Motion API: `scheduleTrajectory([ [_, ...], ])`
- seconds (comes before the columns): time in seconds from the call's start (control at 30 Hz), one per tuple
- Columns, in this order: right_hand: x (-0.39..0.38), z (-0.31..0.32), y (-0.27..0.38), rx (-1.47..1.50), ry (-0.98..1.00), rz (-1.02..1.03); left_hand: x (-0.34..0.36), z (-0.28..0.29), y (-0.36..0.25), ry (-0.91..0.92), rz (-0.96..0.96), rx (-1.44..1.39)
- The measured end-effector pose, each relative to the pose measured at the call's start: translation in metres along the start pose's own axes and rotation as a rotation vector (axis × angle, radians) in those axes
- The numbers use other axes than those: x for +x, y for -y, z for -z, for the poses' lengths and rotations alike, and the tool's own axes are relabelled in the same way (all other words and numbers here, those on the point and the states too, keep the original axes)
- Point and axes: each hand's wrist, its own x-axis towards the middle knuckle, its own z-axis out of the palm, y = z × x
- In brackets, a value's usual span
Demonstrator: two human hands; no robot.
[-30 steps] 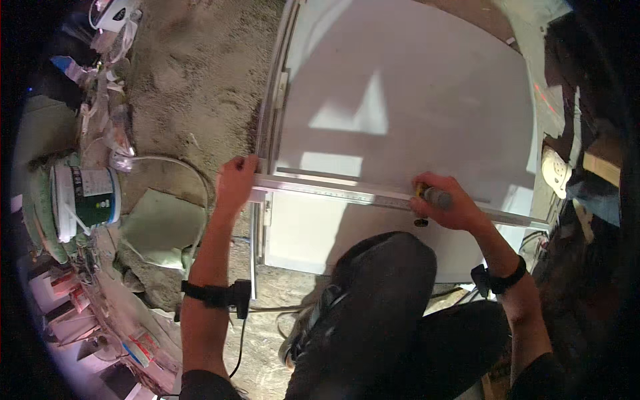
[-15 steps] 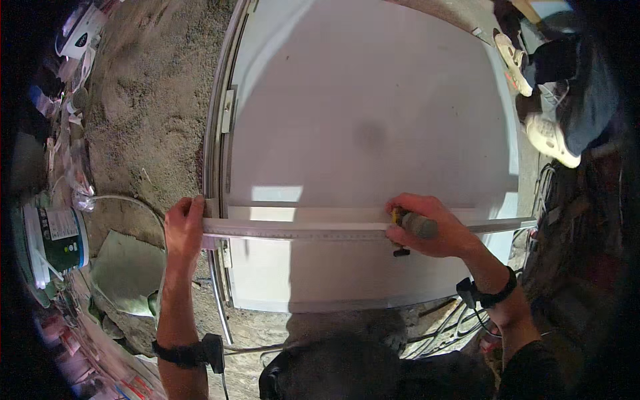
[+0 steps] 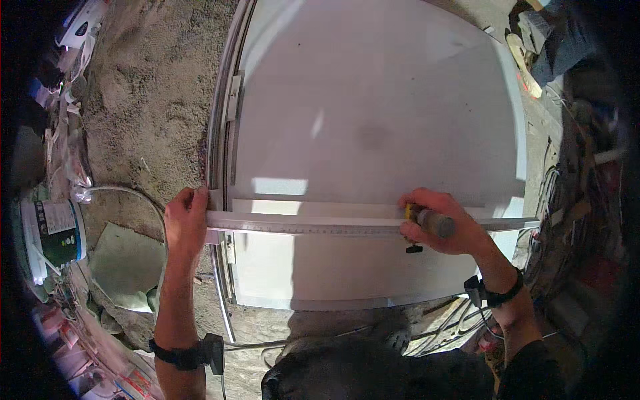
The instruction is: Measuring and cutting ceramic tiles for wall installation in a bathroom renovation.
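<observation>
A long metal guide rail with ruler marks along its near side lies across a large pale tile panel. My left hand is closed on the rail's left end, at the panel's left edge. Farther right along the rail, my right hand wraps round a small hand tool with a grey cylindrical knob. Yellow and a small black knob show at its underside. Where the tool meets the rail is partly hidden by my fingers.
Metal rails run along the panel's left edge. Sandy ground lies left of them, with a white-and-green bucket, a grey-green cloth and a hose. Cables lie near right. Another person's light clog is at far right.
My right hand has slid the tool a little to the right along the rail. My left hand stays at the rail's end. The other person's nearer clog has left its place beside the panel.
</observation>
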Motion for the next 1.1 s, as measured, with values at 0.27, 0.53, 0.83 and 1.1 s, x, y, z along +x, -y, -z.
scheduleTrajectory([
  [0.27,0.005,0.001,-0.003,-0.052,0.036,0.023,0.001,0.003,-0.006,-0.012,0.026,0.053],
  [0.53,0.007,-0.007,-0.011,-0.102,-0.082,0.051,-0.003,-0.004,-0.005,-0.02,0.024,0.028],
  [0.83,0.003,-0.008,-0.016,-0.105,-0.134,0.059,-0.005,-0.001,-0.008,0.02,0.046,0.039],
  [1.1,0.01,-0.011,-0.01,-0.135,-0.108,0.01,-0.008,0.005,0.008,0.037,0.07,-0.188],
])
